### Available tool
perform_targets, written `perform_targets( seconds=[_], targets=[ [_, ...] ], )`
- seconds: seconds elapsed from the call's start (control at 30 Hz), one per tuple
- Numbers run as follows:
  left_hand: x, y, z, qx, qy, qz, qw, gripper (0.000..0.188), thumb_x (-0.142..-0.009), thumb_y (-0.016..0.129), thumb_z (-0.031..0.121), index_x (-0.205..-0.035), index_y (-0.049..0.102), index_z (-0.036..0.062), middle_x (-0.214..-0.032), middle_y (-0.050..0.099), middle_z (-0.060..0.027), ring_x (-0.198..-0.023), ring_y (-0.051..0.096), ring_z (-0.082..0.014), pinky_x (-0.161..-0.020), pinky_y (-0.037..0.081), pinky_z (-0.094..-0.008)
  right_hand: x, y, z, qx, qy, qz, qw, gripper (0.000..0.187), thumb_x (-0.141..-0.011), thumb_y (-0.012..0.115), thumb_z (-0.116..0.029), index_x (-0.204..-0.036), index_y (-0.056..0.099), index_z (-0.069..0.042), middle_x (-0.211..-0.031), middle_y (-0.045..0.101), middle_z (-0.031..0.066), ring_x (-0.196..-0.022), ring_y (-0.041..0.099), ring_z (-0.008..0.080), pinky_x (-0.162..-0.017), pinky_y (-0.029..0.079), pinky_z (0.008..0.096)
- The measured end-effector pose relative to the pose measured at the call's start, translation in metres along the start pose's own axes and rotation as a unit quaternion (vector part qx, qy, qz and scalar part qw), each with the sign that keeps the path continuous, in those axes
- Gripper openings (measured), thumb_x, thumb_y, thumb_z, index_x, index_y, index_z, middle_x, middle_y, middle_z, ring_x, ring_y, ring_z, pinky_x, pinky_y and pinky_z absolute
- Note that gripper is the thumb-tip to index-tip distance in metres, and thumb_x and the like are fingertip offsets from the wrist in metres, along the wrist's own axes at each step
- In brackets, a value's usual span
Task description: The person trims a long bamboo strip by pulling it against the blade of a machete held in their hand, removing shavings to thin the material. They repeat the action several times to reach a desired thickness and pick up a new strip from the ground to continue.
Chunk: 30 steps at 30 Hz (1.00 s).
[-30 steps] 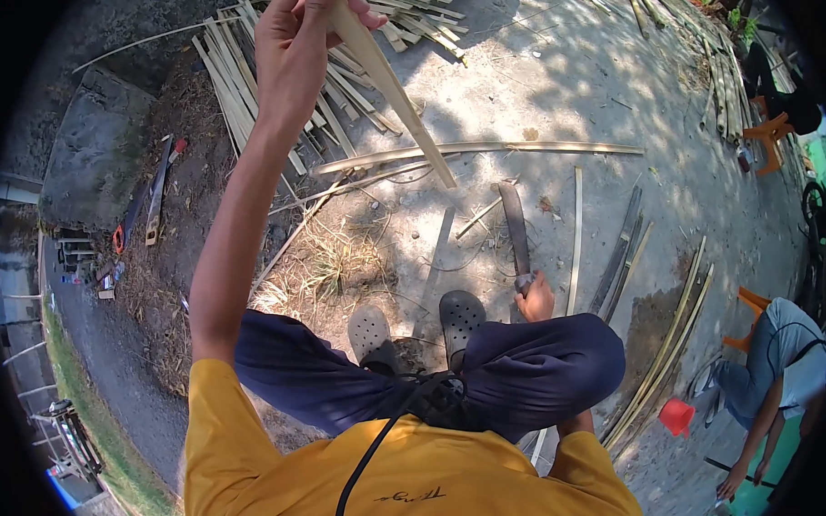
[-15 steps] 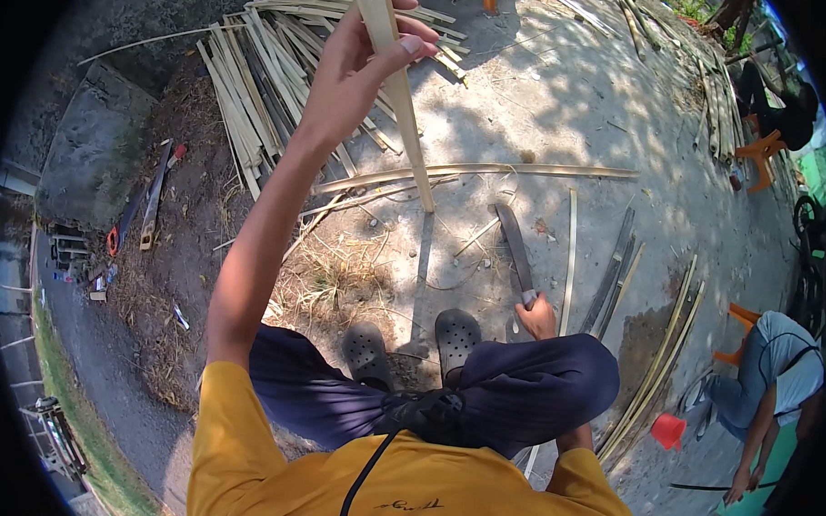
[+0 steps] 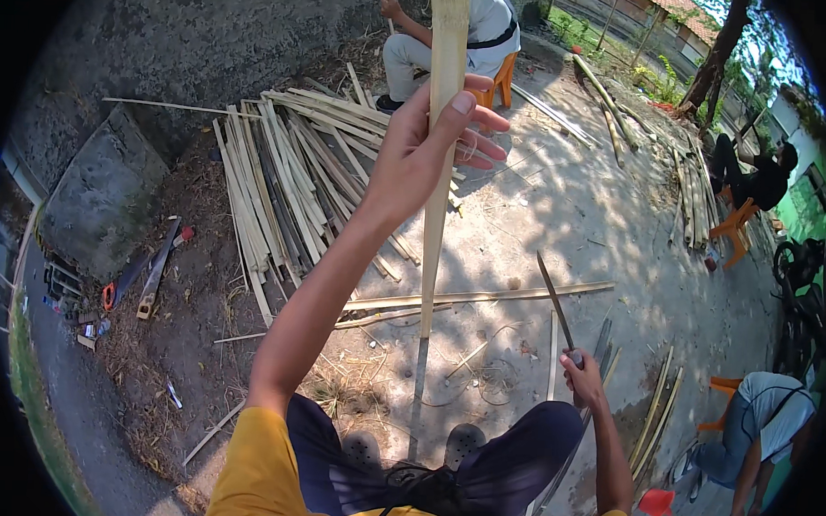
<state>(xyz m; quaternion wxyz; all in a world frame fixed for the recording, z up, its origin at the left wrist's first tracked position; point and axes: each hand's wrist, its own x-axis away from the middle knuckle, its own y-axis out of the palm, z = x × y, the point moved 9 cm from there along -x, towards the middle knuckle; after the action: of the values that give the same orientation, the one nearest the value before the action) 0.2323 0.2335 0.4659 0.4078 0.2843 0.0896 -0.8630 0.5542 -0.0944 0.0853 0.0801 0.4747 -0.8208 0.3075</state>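
Observation:
My left hand [image 3: 418, 158] is raised in front of me, closed round a long pale bamboo slat [image 3: 434, 241] between thumb and fingers. The slat stands upright. Its lower end touches or hangs close over the ground, and its top runs past the picture's upper edge. Low on the right, my right hand [image 3: 585, 377] is wrapped round the handle of a machete [image 3: 557, 304], whose dark blade points up and away. A strip of bamboo [image 3: 512, 293] lies across the ground between slat and blade.
Many bamboo strips [image 3: 284, 181] are heaped at the far left, near two handsaws [image 3: 158, 267]. A person [image 3: 480, 33] sits behind the heap, and others sit at the right. Further strips [image 3: 660, 408] and a red container [image 3: 656, 503] lie on the right.
The view has tilted up, bringing in the seated person beyond the heap. My right hand has lifted the machete off the ground, blade up. My left hand still holds the slat upright.

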Motion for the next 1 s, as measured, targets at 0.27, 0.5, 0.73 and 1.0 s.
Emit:
perform_targets(
  seconds=[0.27,0.5,0.73,1.0],
  targets=[
    [-0.006,0.053,-0.018,0.023,-0.020,0.030,0.999,0.034,-0.112,0.047,0.036,-0.108,0.059,0.0055,-0.065,0.044,0.0050,-0.055,0.034,-0.0021,-0.049,0.026,-0.0225,0.081,-0.076,-0.234,-0.145,-0.159,0.035,0.976,0.019,-0.105,0.055,-0.018,-0.113,0.056,-0.001,-0.075,0.058,0.0048,-0.052,0.056,0.0123,-0.045,0.046,0.0290],
    [-0.011,0.085,-0.027,0.057,-0.028,-0.021,0.998,0.037,-0.112,0.047,0.038,-0.102,0.057,0.0042,-0.062,0.037,0.0073,-0.054,0.029,-0.0021,-0.049,0.023,-0.0230,0.179,-0.110,-0.383,-0.195,-0.233,0.014,0.953,0.031,-0.105,0.053,-0.030,-0.106,0.053,0.001,-0.079,0.056,0.0079,-0.052,0.056,0.0134,-0.048,0.053,0.0300],
    [-0.019,0.094,-0.033,0.070,-0.026,-0.019,0.997,0.036,-0.112,0.046,0.039,-0.101,0.056,0.0057,-0.063,0.037,0.0078,-0.054,0.027,-0.0019,-0.049,0.022,-0.0231,0.248,-0.095,-0.473,-0.150,-0.281,0.049,0.946,0.043,-0.100,0.059,-0.038,-0.111,0.054,0.004,-0.083,0.056,0.0106,-0.048,0.050,0.0106,-0.041,0.044,0.0259],
    [-0.015,0.094,-0.031,0.056,-0.021,-0.005,0.998,0.036,-0.112,0.047,0.040,-0.102,0.056,0.0064,-0.064,0.038,0.0070,-0.054,0.029,-0.0024,-0.049,0.023,-0.0233,0.248,-0.075,-0.496,-0.077,-0.250,0.059,0.963,0.048,-0.100,0.059,-0.038,-0.127,0.054,0.001,-0.081,0.055,0.0069,-0.046,0.046,0.0077,-0.040,0.040,0.0237]
  ],
)
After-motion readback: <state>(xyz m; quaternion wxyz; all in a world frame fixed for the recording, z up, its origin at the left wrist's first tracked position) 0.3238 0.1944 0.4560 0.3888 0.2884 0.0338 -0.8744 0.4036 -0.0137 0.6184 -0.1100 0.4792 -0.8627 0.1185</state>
